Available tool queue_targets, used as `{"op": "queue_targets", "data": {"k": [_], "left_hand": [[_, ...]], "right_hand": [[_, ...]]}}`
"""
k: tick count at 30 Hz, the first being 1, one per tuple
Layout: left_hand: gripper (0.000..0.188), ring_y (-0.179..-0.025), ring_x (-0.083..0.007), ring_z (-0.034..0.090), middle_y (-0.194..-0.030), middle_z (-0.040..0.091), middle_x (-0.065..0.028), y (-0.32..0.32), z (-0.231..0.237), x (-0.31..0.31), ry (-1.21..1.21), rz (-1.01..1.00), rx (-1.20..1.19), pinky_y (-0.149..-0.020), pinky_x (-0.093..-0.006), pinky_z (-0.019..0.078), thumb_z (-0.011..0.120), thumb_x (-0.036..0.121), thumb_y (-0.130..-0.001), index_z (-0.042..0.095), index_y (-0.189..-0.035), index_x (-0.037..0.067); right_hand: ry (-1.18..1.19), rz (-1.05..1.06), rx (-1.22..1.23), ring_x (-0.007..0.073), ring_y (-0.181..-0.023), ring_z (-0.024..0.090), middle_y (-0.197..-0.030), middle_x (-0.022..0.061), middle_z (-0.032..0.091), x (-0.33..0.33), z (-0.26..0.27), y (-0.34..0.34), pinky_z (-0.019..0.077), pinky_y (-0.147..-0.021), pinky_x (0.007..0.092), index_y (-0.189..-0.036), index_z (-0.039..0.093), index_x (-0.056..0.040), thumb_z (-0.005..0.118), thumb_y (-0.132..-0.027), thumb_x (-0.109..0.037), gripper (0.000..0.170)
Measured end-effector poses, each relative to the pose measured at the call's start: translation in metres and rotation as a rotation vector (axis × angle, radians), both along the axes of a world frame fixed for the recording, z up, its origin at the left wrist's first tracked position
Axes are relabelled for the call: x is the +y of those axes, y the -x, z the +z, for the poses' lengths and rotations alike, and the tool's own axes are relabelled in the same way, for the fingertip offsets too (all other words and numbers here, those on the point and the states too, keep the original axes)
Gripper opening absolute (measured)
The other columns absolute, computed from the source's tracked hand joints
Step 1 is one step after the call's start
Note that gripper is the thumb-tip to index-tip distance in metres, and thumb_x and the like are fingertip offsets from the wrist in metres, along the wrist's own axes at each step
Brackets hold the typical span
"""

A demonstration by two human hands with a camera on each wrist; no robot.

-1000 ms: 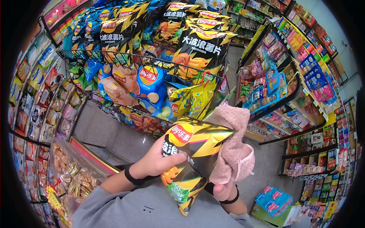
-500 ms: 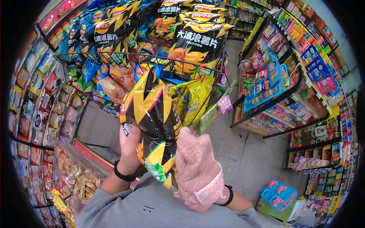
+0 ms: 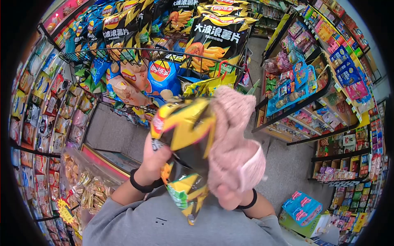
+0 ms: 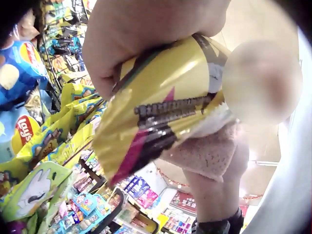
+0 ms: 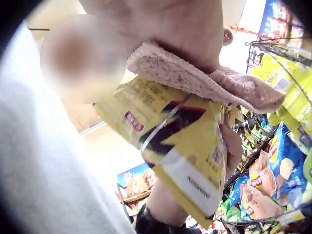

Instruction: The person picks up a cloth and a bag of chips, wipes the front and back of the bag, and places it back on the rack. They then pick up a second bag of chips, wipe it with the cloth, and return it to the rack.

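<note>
Plainly, the left hand [image 3: 152, 158] is curled round the near side of a chip bag [image 3: 191, 137], thumb on its front. The right hand [image 3: 230, 197] holds a pink cloth [image 3: 234, 135] against the other side of the bag; the cloth covers most of its fingers. The bag sits between the two hands, in front of the person's grey shirt [image 3: 180, 229], its lower end pointing down towards it.

From the head, the bag shows a black and yellow face, slightly blurred, with a red logo and a green patch. Only the right wrist view shows its yellow back, with a dark zigzag and a white label, and the left fingertips at its edge. The left wrist view shows a magenta streak and a line of print.

A black wire rack [image 3: 158, 50] holds upright black chip bags [image 3: 217, 39], with a blue bag [image 3: 162, 80] and pinkish bags [image 3: 128, 88] lower down. A clear bag [image 3: 96, 164] at the left holds gold-wrapped sweets [image 3: 92, 194]. On a shelf at the right, a turquoise tray [image 3: 280, 107] holds small packets.

Half a second ago, the chip bag's top stood higher, hiding much of the blue bag; now it is lower, and the cloth reaches higher.
</note>
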State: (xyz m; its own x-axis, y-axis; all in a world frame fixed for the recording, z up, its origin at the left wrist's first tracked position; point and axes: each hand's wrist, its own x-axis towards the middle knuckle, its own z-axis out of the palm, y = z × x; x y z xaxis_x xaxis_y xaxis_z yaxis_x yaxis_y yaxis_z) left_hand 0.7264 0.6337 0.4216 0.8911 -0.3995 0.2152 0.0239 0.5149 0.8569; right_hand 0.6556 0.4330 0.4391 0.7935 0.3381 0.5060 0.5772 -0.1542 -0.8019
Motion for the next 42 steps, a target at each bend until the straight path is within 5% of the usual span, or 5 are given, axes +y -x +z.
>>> {"op": "queue_targets", "data": {"k": [2,7,21,25,42], "left_hand": [[0.074,-0.123,-0.0223,0.048,-0.134,0.048,-0.0126,0.006,-0.011,0.006,0.111,0.138,0.200,-0.102,-0.0366,0.0398,0.065,0.037,-0.086,0.030,-0.140,0.000],[0.078,-0.123,-0.0234,0.048,-0.134,0.047,-0.0133,0.004,-0.003,0.031,0.052,0.125,0.227,-0.103,-0.0386,0.0391,0.066,0.041,-0.085,0.030,-0.140,-0.001],[0.084,-0.116,-0.0207,0.053,-0.127,0.054,-0.0143,0.004,-0.001,0.035,-0.170,0.120,-0.036,-0.099,-0.0331,0.0407,0.078,0.044,-0.073,0.043,-0.132,-0.004],[0.082,-0.113,-0.0204,0.054,-0.124,0.054,-0.0141,0.004,0.005,0.015,-0.237,0.178,-0.052,-0.097,-0.0325,0.0415,0.077,0.043,-0.073,0.044,-0.130,-0.004],[0.068,-0.095,-0.0188,0.058,-0.107,0.060,-0.0133,0.013,0.028,-0.084,-0.554,0.602,-0.173,-0.084,-0.0291,0.0458,0.075,0.037,-0.072,0.051,-0.121,-0.003]], "right_hand": [[0.062,-0.211,-0.245,0.0327,-0.072,0.062,-0.073,0.0098,0.063,0.012,0.028,-0.017,0.0506,-0.073,0.0374,-0.079,0.066,-0.0050,0.050,-0.077,-0.046,0.044],[-0.100,-0.695,0.858,0.0291,-0.074,0.063,-0.070,0.0124,0.061,0.084,0.086,-0.037,0.0509,-0.071,0.0331,-0.075,0.066,-0.0094,0.054,-0.083,-0.042,0.036],[-1.059,0.124,0.953,0.0126,-0.123,0.040,-0.137,0.0086,0.040,0.049,-0.012,-0.010,0.0323,-0.106,0.0262,-0.142,0.030,-0.0063,0.049,-0.096,-0.010,0.049],[0.192,0.372,-0.263,0.0334,-0.104,0.059,-0.116,0.0161,0.061,0.045,-0.036,0.004,0.0444,-0.093,0.0469,-0.105,0.065,-0.0043,0.064,-0.070,-0.028,0.043],[-0.041,0.168,0.607,0.0149,-0.106,0.052,-0.118,0.0100,0.049,0.067,0.013,-0.043,0.0433,-0.093,0.0231,-0.119,0.045,-0.0048,0.046,-0.091,-0.006,0.028]]}}
